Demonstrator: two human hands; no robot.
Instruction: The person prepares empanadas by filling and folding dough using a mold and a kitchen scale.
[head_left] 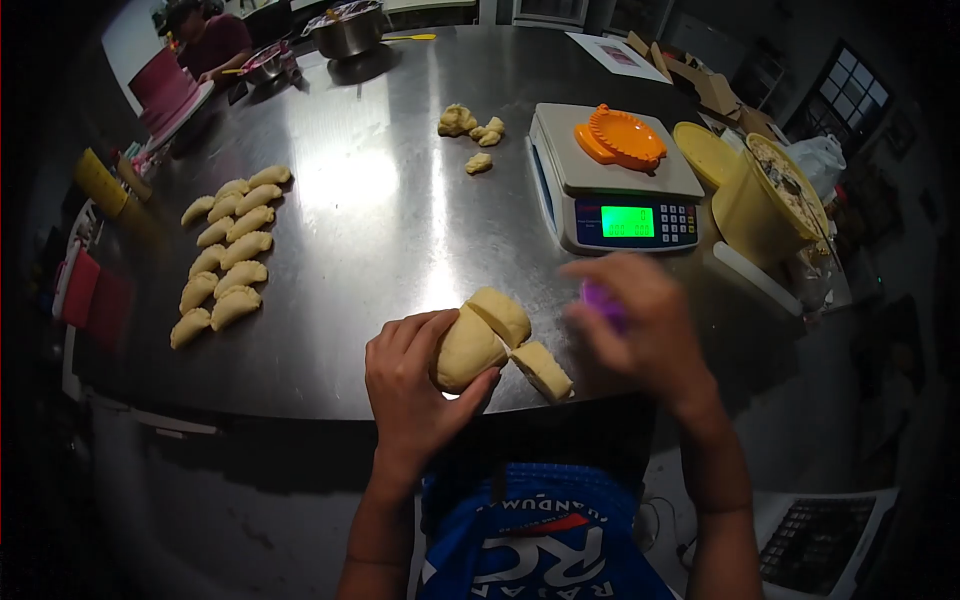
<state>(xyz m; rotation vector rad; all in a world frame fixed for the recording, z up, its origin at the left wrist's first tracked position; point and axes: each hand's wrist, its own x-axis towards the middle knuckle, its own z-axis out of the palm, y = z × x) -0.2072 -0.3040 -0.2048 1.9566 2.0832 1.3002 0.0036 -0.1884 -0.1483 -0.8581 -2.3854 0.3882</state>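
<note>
My left hand (pixel 413 376) is closed around the side of a smooth lump of pale dough (pixel 467 352) near the table's front edge. Against its far right side rests a cut piece of dough (pixel 501 316), and a second cut piece (pixel 542 371) lies to the right. My right hand (pixel 640 320), blurred, is raised to the right of the dough. Its fingers are closed on a purple object (pixel 604 305), mostly hidden, so its kind does not show. Behind the hands, dough scraps (pixel 458 121) lie on the steel table (pixel 350 270).
Rows of crimped dumplings (pixel 236 252) lie on the left. A digital scale (pixel 620 190) carries an orange dumpling mould (pixel 622 138). A yellow tub of filling (pixel 770 200) stands at right. A person (pixel 213 45) is at the far left, near a pink cake (pixel 168 92) and metal pot (pixel 346 32).
</note>
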